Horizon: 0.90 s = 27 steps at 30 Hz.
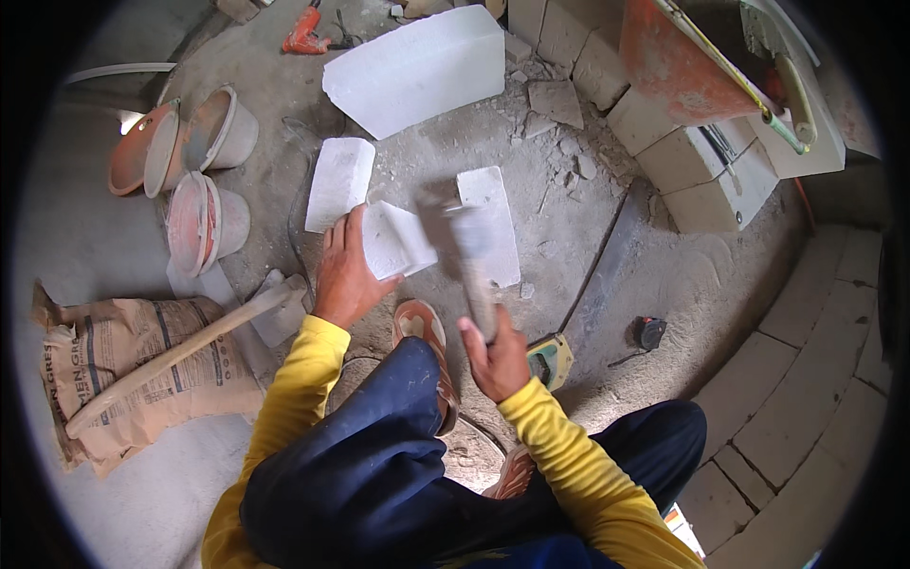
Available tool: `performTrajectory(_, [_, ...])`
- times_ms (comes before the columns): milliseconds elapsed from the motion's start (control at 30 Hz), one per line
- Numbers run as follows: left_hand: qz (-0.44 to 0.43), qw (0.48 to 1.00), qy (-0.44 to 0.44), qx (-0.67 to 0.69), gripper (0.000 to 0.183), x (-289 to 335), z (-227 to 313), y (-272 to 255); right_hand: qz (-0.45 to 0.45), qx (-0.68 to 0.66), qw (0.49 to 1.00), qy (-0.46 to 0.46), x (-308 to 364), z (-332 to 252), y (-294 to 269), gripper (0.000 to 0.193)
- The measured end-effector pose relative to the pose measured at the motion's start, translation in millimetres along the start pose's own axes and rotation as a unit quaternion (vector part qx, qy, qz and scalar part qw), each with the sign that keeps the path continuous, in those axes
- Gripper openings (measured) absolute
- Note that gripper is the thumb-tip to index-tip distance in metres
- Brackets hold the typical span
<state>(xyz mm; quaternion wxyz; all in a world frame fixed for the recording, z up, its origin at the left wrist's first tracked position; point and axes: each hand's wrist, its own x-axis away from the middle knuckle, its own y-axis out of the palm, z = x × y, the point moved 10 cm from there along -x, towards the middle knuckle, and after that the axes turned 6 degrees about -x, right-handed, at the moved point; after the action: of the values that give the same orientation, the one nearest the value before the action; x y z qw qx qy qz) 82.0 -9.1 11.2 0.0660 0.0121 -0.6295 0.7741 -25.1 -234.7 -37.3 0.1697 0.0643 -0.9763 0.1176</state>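
Curling its fingers over one edge, the left hand (pixel 346 272) grips a white chunk (pixel 394 239) just beside a longer block (pixel 339 182); a stray blow could bruise those fingers. The right hand (pixel 499 358) wraps its fingers round a blurred hammer (pixel 475 272), which might glance off the chunk's slanted face.
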Motion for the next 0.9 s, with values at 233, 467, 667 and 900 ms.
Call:
performTrajectory(233, [0.011, 1.000, 0.017, 0.004, 0.117, 7.9, -7.5, 11.1, 0.058, -0.029, 0.996, -0.063, -5.0, -19.0, -14.1, 0.041])
performTrajectory(467, [0.013, 0.999, 0.026, 0.020, 0.117, 1.8, 2.5, 18.3, 0.015, 0.089, 0.995, -0.051, -25.0, 50.6, 13.1, 0.056])
performTrajectory(667, [0.035, 0.999, 0.031, 0.007, 0.114, 7.1, 1.4, -1.5, 0.080, -0.083, 0.990, -0.086, -34.2, -47.6, -9.4, 0.043])
performTrajectory(900, [0.035, 0.999, 0.030, 0.006, 0.114, 6.6, 5.6, 1.3, 0.018, 0.053, 0.998, -0.023, -60.3, 34.9, 10.2, 0.053])
